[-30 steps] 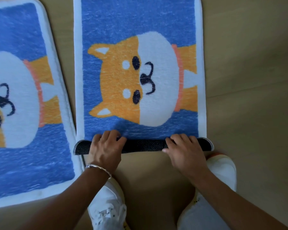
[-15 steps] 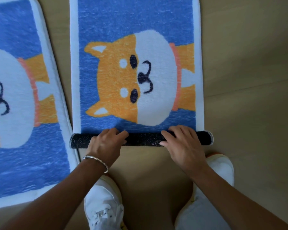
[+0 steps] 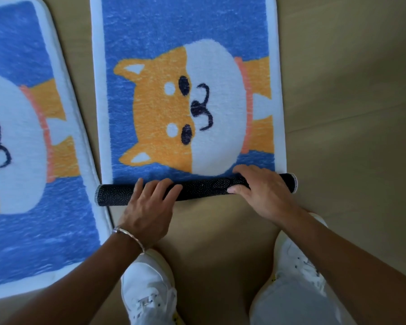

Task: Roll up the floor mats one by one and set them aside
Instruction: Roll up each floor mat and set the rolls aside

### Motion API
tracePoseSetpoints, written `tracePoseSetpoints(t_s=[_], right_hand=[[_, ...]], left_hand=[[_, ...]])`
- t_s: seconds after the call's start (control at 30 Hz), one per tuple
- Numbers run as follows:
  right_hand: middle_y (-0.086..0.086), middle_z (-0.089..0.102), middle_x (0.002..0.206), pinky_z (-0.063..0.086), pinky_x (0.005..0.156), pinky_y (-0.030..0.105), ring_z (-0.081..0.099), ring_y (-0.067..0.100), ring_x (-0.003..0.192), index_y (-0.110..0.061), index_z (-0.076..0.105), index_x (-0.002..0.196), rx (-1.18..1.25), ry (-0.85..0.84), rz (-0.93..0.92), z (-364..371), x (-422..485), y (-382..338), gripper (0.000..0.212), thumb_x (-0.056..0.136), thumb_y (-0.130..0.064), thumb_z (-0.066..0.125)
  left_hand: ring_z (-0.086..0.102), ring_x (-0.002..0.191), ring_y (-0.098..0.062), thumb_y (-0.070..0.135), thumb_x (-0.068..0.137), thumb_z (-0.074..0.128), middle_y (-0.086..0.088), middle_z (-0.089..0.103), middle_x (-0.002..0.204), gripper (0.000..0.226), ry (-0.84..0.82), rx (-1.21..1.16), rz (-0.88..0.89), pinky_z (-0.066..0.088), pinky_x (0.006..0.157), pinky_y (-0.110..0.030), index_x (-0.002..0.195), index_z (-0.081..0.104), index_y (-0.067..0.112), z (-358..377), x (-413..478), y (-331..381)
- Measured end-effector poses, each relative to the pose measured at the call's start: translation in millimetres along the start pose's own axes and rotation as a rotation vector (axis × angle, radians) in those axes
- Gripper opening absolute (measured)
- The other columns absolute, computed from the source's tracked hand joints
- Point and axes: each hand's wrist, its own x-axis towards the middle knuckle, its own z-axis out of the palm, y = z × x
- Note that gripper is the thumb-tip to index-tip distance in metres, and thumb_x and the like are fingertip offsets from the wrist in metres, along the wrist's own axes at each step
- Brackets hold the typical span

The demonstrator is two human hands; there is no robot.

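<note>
A blue floor mat point(image 3: 185, 31) with an orange and white dog picture lies flat on the floor ahead of me. Its near end is wound into a thin dark roll point(image 3: 204, 187), with the black dotted backing outward. My left hand point(image 3: 148, 212) rests on the left part of the roll with fairly straight fingers laid over its top. On the right part, my right hand point(image 3: 265, 191) grips the roll, fingers curled over the far side and thumb on the near side. The roll's far edge reaches the dog's white face.
A second mat point(image 3: 21, 43) of the same design lies flat to the left, its edge almost touching the roll's left end. My white shoes point(image 3: 148, 289) point(image 3: 298, 261) stand just behind the roll. Bare wooden floor point(image 3: 349, 113) stretches to the right.
The roll has moved away from me along the mat and grown thicker, covering more of the blue strip below the dog. Both hands travelled forward with it.
</note>
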Motion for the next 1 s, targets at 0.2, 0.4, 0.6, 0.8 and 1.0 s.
tracePoseSetpoints(t_s=[0.2,0.4,0.6,0.8,1.0], right_hand=[[0.010,0.061,0.092,0.045,0.084,0.045,0.058,0.033,0.086,-0.010,0.071,0.090,-0.127,0.209,0.018,7,-6,-17,0.025,0.076,-0.030,0.077],[0.013,0.061,0.104,0.046,0.089,0.049,0.057,0.035,0.097,-0.014,0.068,0.113,-0.123,0.382,-0.054,26,-21,-30,0.046,0.069,-0.009,0.079],[0.015,0.058,0.119,0.038,0.103,0.055,0.054,0.036,0.104,-0.015,0.056,0.130,-0.207,0.165,-0.037,11,0,-33,0.066,0.069,-0.006,0.079],[0.008,0.036,0.138,0.022,0.111,0.045,0.036,0.031,0.121,-0.023,0.028,0.145,-0.237,-0.025,0.029,3,15,-39,0.057,0.094,-0.015,0.052],[0.013,0.043,0.126,0.035,0.101,0.045,0.046,0.036,0.112,-0.017,0.041,0.138,-0.266,-0.142,0.077,-22,19,-54,0.045,0.095,-0.008,0.046]], left_hand=[[0.061,0.095,-0.038,-0.008,0.057,0.063,-0.018,0.063,0.107,0.054,0.015,0.088,-0.170,0.039,0.084,-0.068,0.106,0.069,0.013,-5,11,15],[0.059,0.072,-0.036,0.001,0.072,0.054,-0.011,0.065,0.091,0.040,0.046,-0.137,-0.184,0.051,0.067,-0.048,0.106,0.070,0.015,-5,27,-7],[0.064,0.072,-0.038,-0.005,0.073,0.068,-0.011,0.070,0.090,0.041,0.029,-0.194,-0.185,0.053,0.067,-0.049,0.110,0.068,0.013,-11,44,-13],[0.040,0.127,-0.046,0.000,0.058,0.060,-0.015,0.043,0.142,0.088,-0.280,0.087,-0.222,0.030,0.088,-0.074,0.141,0.037,0.021,-21,20,32],[-0.003,0.144,-0.028,0.017,0.087,0.047,0.006,-0.003,0.157,0.083,-0.749,-0.057,-0.293,0.015,0.109,-0.063,0.147,-0.008,0.037,-50,62,18]])
